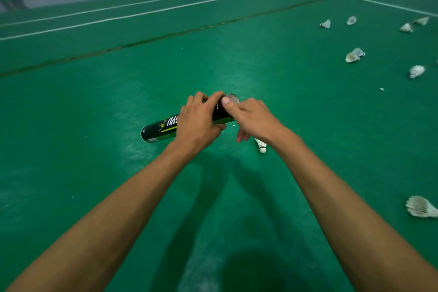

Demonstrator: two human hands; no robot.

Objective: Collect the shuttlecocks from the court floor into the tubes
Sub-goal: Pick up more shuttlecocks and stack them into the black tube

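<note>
Fig. 1. Head view of the green court floor (94, 102). My left hand (199, 123) wraps its fingers around one black shuttlecock tube (161, 128), which is held nearly level just above the floor, its closed end pointing left. My right hand (253, 118) clasps the tube's open end, thumb on top at the rim and fingers curled beneath. White feathers of a lodged shuttlecock (232, 98) show in the mouth; the two hands hide the rest of it.

One loose shuttlecock (261, 146) lies on the floor just below my right wrist, partly covered by it. Well apart to the right lie the others: a far row of four (325, 24), a cluster (354, 55) of one or two (I cannot tell which), a single one (416, 71) beyond it, and a near one (420, 207) at the frame's edge. White court lines (166, 8) and a dark floor seam (166, 37) cross behind.
</note>
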